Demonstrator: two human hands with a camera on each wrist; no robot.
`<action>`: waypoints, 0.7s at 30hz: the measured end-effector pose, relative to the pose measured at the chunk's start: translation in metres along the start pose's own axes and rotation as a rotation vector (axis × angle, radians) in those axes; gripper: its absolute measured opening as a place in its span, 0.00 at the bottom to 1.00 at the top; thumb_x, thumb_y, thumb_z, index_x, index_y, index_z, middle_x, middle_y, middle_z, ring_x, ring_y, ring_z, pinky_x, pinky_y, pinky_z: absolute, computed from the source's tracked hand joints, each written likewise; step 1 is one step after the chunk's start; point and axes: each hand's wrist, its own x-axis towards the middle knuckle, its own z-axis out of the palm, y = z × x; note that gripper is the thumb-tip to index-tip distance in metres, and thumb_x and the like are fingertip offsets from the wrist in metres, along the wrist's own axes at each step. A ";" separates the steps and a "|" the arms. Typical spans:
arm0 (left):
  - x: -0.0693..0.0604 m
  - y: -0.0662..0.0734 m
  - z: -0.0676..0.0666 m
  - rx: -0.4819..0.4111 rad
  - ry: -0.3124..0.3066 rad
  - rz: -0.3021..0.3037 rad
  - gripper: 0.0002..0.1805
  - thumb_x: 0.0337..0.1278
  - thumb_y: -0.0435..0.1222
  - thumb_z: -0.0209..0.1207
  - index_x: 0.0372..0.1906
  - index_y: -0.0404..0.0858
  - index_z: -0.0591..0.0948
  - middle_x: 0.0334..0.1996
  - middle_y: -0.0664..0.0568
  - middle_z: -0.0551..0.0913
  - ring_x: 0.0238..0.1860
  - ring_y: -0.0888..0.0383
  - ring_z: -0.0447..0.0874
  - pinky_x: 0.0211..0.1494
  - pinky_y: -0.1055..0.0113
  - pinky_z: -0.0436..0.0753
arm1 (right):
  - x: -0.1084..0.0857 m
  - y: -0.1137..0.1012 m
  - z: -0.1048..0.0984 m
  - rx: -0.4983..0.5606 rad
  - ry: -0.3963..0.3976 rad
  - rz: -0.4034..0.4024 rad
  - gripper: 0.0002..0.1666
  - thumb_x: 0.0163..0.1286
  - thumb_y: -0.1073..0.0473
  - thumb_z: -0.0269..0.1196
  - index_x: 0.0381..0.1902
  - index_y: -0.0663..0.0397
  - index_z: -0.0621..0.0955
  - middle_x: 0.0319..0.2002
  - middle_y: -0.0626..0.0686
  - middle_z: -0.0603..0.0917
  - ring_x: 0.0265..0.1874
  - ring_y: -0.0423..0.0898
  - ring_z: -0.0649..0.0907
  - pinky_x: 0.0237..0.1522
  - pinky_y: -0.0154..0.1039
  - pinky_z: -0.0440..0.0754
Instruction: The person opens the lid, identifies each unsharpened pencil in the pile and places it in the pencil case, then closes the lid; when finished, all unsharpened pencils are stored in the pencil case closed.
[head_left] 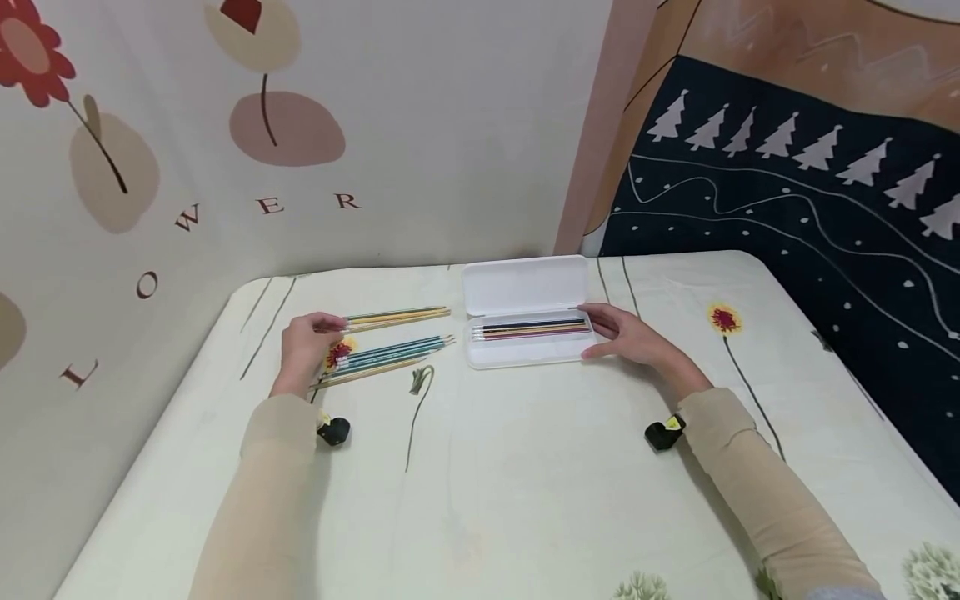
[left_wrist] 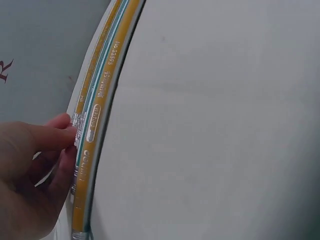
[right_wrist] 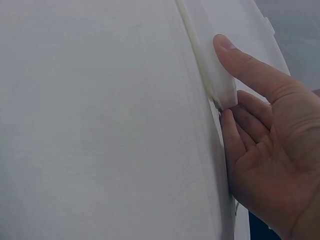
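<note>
My left hand (head_left: 306, 346) pinches the near-left ends of a small group of yellow and green pencils (head_left: 397, 317) lying on the table. In the left wrist view, thumb and fingertips close on the silvery pencil ends, beside a yellow pencil (left_wrist: 100, 105) with printed lettering. Just below lies a second group of teal pencils (head_left: 393, 354), with a tan pencil (head_left: 375, 372) along its lower side. A white pencil case (head_left: 525, 360) stands with its lid (head_left: 525, 286) up and several dark, yellow and red pencils (head_left: 532, 330) inside. My right hand (head_left: 630, 335) grips the case's right end, thumb at its front corner.
A pale cloth (head_left: 495, 467) with printed flowers and stems covers the table. Behind it rises a light wall hanging (head_left: 450, 125) with letters and flowers. To the right hangs a dark panel (head_left: 750, 200) with white trees. Each wrist carries a small black camera (head_left: 334, 431).
</note>
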 end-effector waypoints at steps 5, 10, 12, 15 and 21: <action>-0.007 0.003 -0.005 0.037 -0.046 0.034 0.11 0.70 0.34 0.57 0.52 0.37 0.83 0.53 0.40 0.82 0.52 0.48 0.79 0.52 0.62 0.78 | -0.001 -0.001 0.001 0.000 -0.006 -0.006 0.50 0.61 0.67 0.71 0.76 0.60 0.58 0.78 0.63 0.56 0.78 0.59 0.58 0.76 0.47 0.59; -0.013 0.005 -0.015 -0.043 -0.117 0.038 0.15 0.73 0.38 0.55 0.57 0.38 0.81 0.57 0.43 0.79 0.52 0.52 0.78 0.51 0.67 0.81 | -0.001 -0.002 0.001 0.006 -0.012 -0.014 0.50 0.61 0.66 0.71 0.76 0.62 0.58 0.78 0.64 0.57 0.78 0.59 0.58 0.76 0.49 0.58; -0.014 0.006 -0.018 -0.087 -0.130 0.041 0.16 0.73 0.40 0.55 0.58 0.38 0.80 0.58 0.43 0.78 0.51 0.55 0.78 0.53 0.69 0.82 | -0.001 -0.002 0.000 0.007 -0.012 -0.018 0.50 0.61 0.66 0.71 0.76 0.62 0.58 0.77 0.64 0.57 0.78 0.59 0.58 0.76 0.49 0.58; -0.014 0.010 -0.021 -0.122 -0.125 0.054 0.18 0.72 0.41 0.56 0.59 0.37 0.79 0.58 0.44 0.78 0.50 0.60 0.79 0.59 0.69 0.81 | -0.001 -0.003 0.000 0.014 -0.013 -0.021 0.50 0.61 0.67 0.71 0.76 0.62 0.58 0.77 0.64 0.57 0.78 0.59 0.58 0.76 0.49 0.58; -0.015 0.021 -0.020 -0.139 -0.119 0.096 0.21 0.70 0.46 0.57 0.60 0.39 0.79 0.59 0.45 0.79 0.51 0.63 0.79 0.68 0.61 0.76 | -0.001 -0.001 -0.001 0.021 -0.016 -0.023 0.51 0.61 0.67 0.71 0.76 0.63 0.57 0.77 0.65 0.57 0.78 0.60 0.58 0.76 0.48 0.59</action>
